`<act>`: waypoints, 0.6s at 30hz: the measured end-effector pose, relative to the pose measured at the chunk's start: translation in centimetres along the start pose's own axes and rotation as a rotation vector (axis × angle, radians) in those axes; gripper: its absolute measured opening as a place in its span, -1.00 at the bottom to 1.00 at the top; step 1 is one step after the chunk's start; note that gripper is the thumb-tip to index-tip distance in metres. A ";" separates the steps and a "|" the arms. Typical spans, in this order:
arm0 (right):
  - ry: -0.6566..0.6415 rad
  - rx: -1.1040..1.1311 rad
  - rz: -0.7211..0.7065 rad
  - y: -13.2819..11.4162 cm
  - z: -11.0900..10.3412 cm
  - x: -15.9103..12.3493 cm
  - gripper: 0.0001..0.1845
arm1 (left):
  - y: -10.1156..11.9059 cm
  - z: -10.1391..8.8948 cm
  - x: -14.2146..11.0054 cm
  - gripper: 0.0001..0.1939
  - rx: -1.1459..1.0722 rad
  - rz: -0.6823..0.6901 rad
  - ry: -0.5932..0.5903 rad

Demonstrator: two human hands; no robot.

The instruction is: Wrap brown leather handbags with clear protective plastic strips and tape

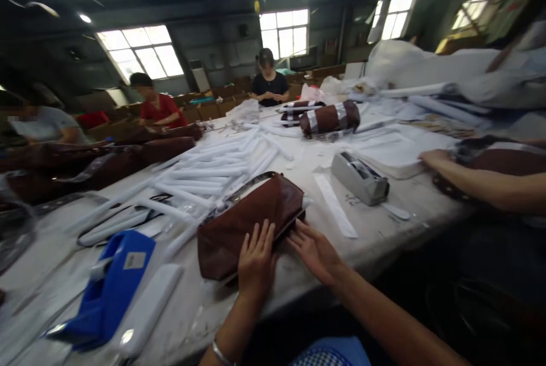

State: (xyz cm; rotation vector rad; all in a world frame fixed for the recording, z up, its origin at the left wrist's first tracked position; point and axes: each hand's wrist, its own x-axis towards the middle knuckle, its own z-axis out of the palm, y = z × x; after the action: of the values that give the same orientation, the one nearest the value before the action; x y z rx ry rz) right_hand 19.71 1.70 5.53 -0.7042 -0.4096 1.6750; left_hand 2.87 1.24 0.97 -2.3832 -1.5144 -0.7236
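A long white worktable (384, 229) runs through a dim workshop with bright windows, and its near edge passes just below the person's hands. Open tabletop lies to the right of the hands, between them and a grey metal tape dispenser (360, 178), broken only by a flat white paper strip (335, 205). To the left, a blue plastic tape dispenser (108, 289) and a white oblong block (147, 309) sit near the edge. Behind the hands, a heap of rolled white paper tubes (213, 172) crowds the middle of the table.

The left hand (256, 260) lies palm down, fingers spread and flat, pressing on the brown leather-like folded pouch (249, 221). The right hand (315, 252) reaches in from the right, fingers extended and open, their tips touching the pouch's near right edge. Neither hand grips.

The pouch lies flat near the table's front edge, glossy and creased, with a pale lining showing along its upper rim.

Farther off lies a wrapped brown bundle (330, 118); a co-worker's forearm (469, 175) rests at the right.
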 end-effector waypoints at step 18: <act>0.068 -1.693 -1.129 -10.9 -13.0 6.4 -0.38 | -2.1 -3.4 1.0 -0.21 -0.009 -0.087 0.389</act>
State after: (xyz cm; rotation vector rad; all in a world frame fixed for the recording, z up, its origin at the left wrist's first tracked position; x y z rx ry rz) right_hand 35.70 8.98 0.95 -1.2863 -1.8079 -0.0900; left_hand 0.34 1.47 4.21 -2.0355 -1.4520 -1.1362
